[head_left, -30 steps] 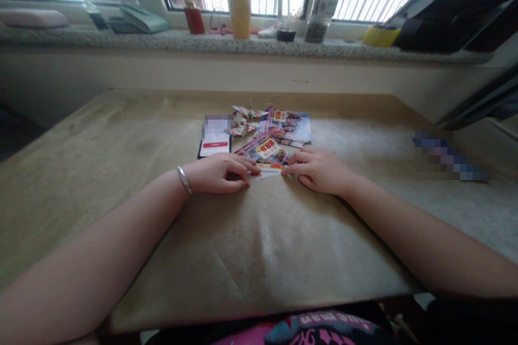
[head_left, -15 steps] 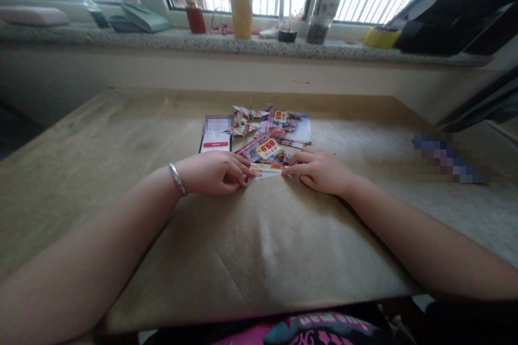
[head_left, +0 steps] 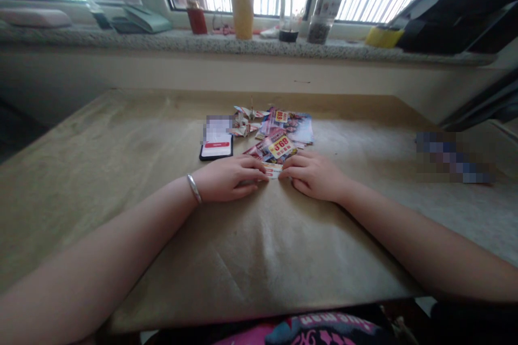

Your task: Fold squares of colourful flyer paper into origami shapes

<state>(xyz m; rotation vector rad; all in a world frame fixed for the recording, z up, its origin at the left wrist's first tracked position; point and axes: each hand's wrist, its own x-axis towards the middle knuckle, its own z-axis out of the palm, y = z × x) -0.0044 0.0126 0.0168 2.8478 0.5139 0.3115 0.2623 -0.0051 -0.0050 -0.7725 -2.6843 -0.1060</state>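
Note:
A printed sheet with a yellow price label lies on the table, its near edge folded over to a white strip. On the left end of that strip rest the fingertips of my left hand, which wears a silver bangle at the wrist. My right hand presses the strip's right end, thumb and fingers close together on the paper. Both hands hold the sheet against the tabletop. Behind it are a stack of similar printed sheets and folded paper figures.
A phone lies just beyond my left hand. Far right on the table is a blurred-out flat item. Along the windowsill stand a red bottle, a yellow tube, clear containers and a black bag.
My left hand has moved right along the folded edge, closer to my right hand. The sheet has turned and shifted slightly right, and more of the phone shows.

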